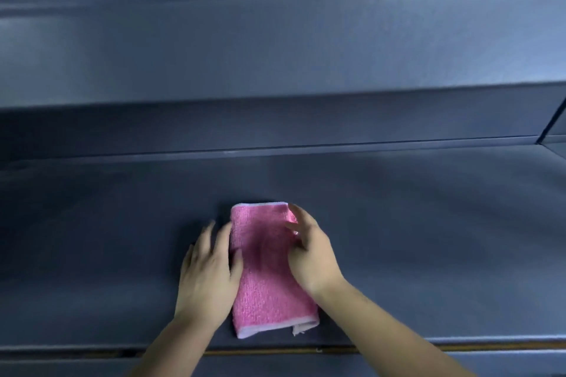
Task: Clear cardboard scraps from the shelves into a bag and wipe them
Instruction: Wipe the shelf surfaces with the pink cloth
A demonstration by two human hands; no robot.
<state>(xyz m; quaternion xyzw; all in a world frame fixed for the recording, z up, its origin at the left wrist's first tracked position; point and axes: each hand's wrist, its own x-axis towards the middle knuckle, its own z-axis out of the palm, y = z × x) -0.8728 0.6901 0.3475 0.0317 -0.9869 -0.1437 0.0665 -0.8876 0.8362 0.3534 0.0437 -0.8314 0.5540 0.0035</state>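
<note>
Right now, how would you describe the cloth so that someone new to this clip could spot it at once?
Look at the lower dark grey shelf, near its front edge at the middle. There a folded cloth lies flat, with the left hand at its left side and the right hand resting on its right part. It is bright pink with a pale hem, the only coloured thing on the shelves.

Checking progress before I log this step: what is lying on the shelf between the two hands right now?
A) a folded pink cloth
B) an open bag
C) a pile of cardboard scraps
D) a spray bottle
A: a folded pink cloth lies flat on the dark shelf, with the left hand at its left edge and the right hand on its right side; no scraps or bag show.
</note>
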